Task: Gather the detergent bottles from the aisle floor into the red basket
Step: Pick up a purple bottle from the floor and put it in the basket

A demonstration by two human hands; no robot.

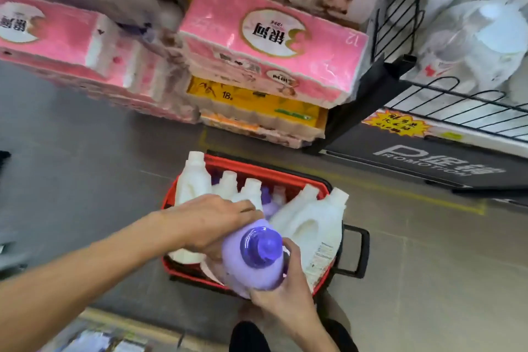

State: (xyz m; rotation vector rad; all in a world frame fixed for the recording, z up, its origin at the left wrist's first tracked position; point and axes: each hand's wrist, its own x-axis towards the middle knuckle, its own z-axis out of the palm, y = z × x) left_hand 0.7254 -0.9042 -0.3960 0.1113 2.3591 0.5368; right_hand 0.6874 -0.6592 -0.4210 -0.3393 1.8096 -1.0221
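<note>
The red basket point(258, 170) stands on the grey aisle floor, packed with several white detergent bottles point(311, 223) and smaller purple ones. Over its near side I hold a lilac bottle with a dark purple cap point(254, 260), cap towards me. My left hand point(211, 220) curls over the bottle's upper left shoulder. My right hand point(283, 291) grips it from below and from the right, fingers wrapped round its body. The basket's near rim is hidden behind the bottle and my hands.
Stacked pink tissue packs point(271, 46) and a yellow pack point(254, 103) rise just behind the basket. A black wire promotion rack point(428, 100) with white bagged goods stands at the right. The basket's black handle point(358, 251) sticks out rightwards. Grey floor lies at the left.
</note>
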